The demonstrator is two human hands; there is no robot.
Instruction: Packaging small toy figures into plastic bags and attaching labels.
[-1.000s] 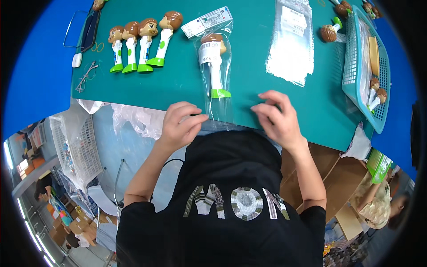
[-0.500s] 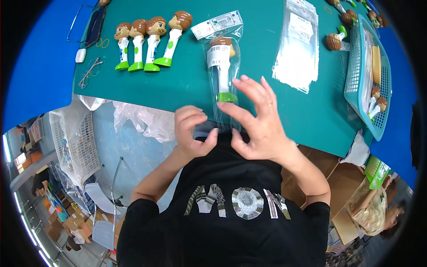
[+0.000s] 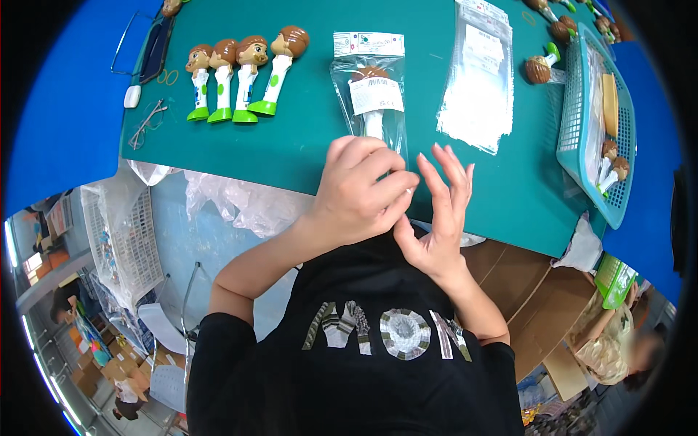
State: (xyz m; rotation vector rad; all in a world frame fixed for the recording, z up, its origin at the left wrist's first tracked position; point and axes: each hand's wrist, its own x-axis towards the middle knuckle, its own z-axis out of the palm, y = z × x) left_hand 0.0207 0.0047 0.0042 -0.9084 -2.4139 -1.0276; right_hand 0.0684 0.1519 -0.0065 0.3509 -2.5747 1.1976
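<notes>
A brown-haired toy figure [image 3: 373, 123] lies inside a clear plastic bag [image 3: 398, 128] with a white printed header, near the table's front edge. A white label [image 3: 376, 96] covers part of the figure. My left hand [image 3: 360, 190] is closed over the bag's lower end, its fingers curled and hiding the figure's feet. Just right of it, my right hand [image 3: 440, 218] has its fingers apart, thumb close to the left fingertips. Several unbagged figures with green bases, among them a larger figure [image 3: 280, 71], lie in a row to the left.
A stack of clear bags [image 3: 476, 87] lies right of the bagged figure. Farther right stands a blue basket [image 3: 570, 127] with figures inside; a loose figure [image 3: 539, 70] lies beside it. Eyeglasses [image 3: 147, 123] and a phone [image 3: 155, 51] rest at the table's left.
The bagged figure has straightened, its header now level, and its label has shifted. My left hand has moved right and up onto the bag's lower end; my right hand has come off the figure's base.
</notes>
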